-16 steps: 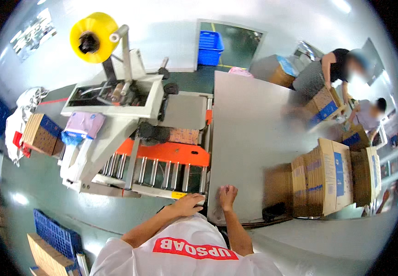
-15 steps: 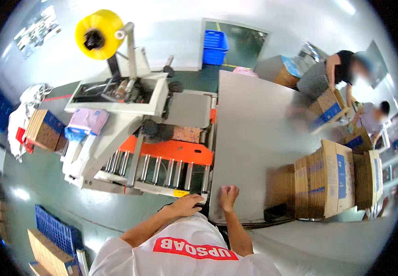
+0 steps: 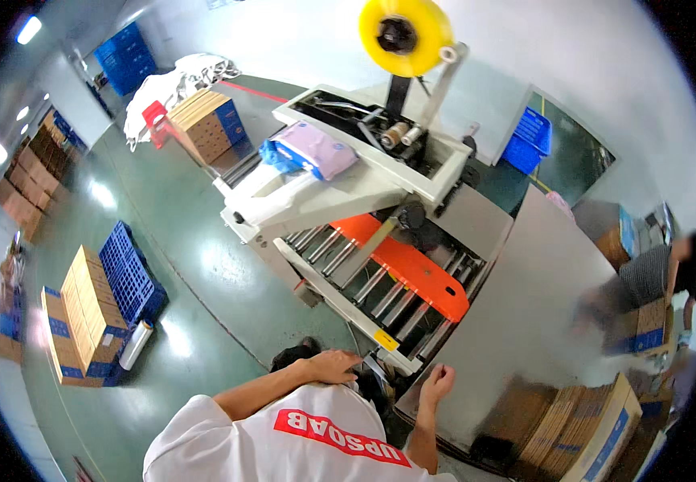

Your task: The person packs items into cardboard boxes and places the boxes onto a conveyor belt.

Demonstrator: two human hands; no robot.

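At the near edge of the scene, the person's left hand (image 3: 333, 366) lay palm down with its fingers spread and loose, gripping nothing, resting by the near corner of the roller conveyor (image 3: 364, 293). Just right of it, the right hand (image 3: 436, 379) was half curled at the near edge of the steel table (image 3: 525, 305); whether it pressed on the metal or merely hung over it could not be told, and it held no object. The two hands sat near each other, with the machine's corner between them.

Beyond the hands, an orange guide plate (image 3: 412, 273) ran diagonally across the rollers. Farther off stood the white body of the carton sealing machine (image 3: 340, 185), topped by a yellow tape roll (image 3: 404, 34) on a mast. A pink and blue packet (image 3: 312, 151) lay on the machine's left arm.

To the near right, a stack of flattened cardboard boxes (image 3: 581, 434) leaned on the steel table. On the far right another person (image 3: 669, 273) bent over a box. Off to the left, blue crates (image 3: 131, 273) and stacked cartons (image 3: 87, 313) rested on the green floor (image 3: 179, 209).
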